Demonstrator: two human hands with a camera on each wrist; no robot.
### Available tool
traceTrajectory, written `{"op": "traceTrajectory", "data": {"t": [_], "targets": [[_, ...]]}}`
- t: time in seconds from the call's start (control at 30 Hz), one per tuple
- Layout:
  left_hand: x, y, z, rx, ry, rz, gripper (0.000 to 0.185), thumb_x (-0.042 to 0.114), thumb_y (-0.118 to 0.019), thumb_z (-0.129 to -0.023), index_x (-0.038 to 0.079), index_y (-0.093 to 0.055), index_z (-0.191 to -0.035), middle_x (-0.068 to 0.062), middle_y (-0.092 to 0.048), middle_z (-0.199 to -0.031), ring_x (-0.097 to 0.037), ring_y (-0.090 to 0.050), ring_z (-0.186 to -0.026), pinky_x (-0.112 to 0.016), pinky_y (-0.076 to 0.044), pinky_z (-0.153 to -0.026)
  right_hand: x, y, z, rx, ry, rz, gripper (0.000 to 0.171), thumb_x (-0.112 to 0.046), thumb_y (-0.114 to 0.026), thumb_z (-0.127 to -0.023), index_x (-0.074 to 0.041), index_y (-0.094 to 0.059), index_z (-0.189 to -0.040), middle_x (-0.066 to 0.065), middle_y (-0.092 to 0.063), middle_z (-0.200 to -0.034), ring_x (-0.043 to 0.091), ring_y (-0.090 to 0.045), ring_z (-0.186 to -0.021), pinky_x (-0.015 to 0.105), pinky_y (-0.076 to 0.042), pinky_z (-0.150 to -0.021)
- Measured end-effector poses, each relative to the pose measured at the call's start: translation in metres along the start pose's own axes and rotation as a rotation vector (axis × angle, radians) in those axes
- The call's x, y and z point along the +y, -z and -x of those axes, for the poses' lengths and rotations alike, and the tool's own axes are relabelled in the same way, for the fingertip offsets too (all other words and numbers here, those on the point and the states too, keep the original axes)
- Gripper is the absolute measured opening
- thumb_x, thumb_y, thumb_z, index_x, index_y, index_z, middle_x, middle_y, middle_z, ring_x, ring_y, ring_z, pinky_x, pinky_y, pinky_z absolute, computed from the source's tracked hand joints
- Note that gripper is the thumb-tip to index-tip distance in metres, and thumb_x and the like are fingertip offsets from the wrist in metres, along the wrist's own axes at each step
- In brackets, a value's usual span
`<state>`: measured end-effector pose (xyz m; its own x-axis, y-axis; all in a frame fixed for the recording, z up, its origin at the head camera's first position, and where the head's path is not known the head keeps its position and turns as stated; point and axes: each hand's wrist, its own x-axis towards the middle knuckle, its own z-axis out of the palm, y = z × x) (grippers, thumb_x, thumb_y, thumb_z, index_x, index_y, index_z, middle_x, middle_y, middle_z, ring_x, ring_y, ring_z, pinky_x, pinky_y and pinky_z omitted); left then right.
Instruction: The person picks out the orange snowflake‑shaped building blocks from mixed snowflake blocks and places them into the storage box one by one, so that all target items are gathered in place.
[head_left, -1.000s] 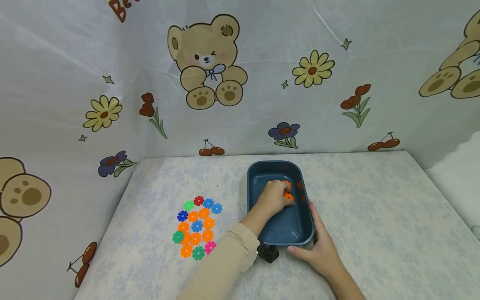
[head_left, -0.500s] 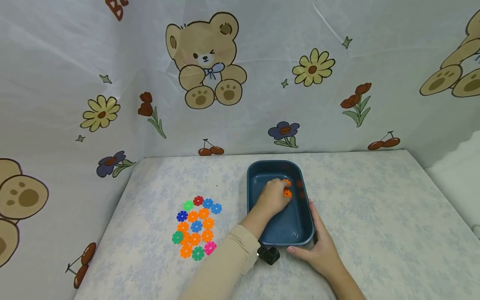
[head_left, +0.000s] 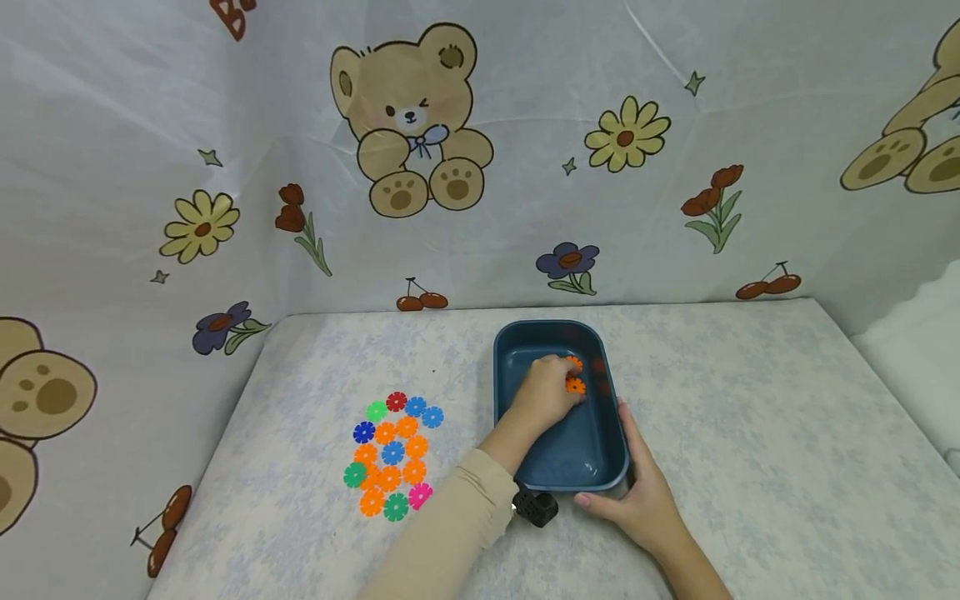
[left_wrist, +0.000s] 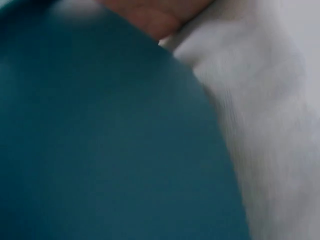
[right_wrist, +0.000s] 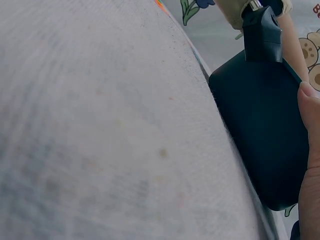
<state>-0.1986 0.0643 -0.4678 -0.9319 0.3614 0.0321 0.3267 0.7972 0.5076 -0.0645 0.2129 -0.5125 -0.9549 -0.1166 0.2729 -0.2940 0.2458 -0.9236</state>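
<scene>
Dark blue, with rounded corners, the bin stands on a mottled pale table, a little right of the middle. From the near left, the left hand reaches into it, fingers bent, thumb and forefinger pinching the near orange disc; the far orange disc shows just beyond the fingers, by the bin's right wall. Whether they touch it I cannot tell.

The right hand rests against the bin's near right corner, thumb on the near wall, fingers along the right side, spread from the thumb. A black device sits at the left wrist, below the cream sleeve.

To the left lies a cluster of loose flower-shaped discs, mostly orange, with blues, greens, red and pink. Bear-printed cloth hangs along the far side.
</scene>
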Motion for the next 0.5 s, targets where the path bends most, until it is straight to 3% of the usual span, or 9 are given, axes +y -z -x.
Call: {"op": "traceTrajectory", "data": {"t": [0.23,0.37,0.5], "targets": [[0.003,0.021,0.016,0.0,-0.019,0.219,0.041,0.029,-0.08,-0.084,0.014,-0.071,-0.121,0.0,-0.071,-0.114,-0.011,-0.066,-0.098,-0.017,-0.052,-0.077,0.004,-0.001,0.002,0.005,0.032,0.012,0.13,0.004,-0.09,-0.063,-0.017,-0.006,-0.161,0.012,-0.009,-0.168,-0.003,-0.019,-0.15,0.004,-0.024,-0.111],[0.002,0.052,0.037,-0.002,-0.078,0.366,0.041,0.029,-0.08,-0.085,0.015,-0.07,-0.122,-0.001,-0.07,-0.114,-0.01,-0.065,-0.093,-0.015,-0.051,-0.074,0.005,-0.001,0.002,-0.007,0.053,0.013,0.131,0.005,-0.09,-0.063,-0.013,-0.005,-0.161,0.016,-0.008,-0.167,0.0,-0.018,-0.151,0.005,-0.023,-0.112],[-0.003,0.091,0.065,-0.005,-0.126,0.426,0.039,0.031,-0.08,-0.085,0.02,-0.069,-0.12,0.006,-0.068,-0.112,-0.007,-0.06,-0.092,-0.018,-0.051,-0.078,0.004,-0.001,0.001,-0.008,0.045,0.01,0.132,0.006,-0.09,-0.062,-0.015,-0.005,-0.161,0.019,-0.007,-0.166,0.0,-0.019,-0.151,0.005,-0.024,-0.111]]}}
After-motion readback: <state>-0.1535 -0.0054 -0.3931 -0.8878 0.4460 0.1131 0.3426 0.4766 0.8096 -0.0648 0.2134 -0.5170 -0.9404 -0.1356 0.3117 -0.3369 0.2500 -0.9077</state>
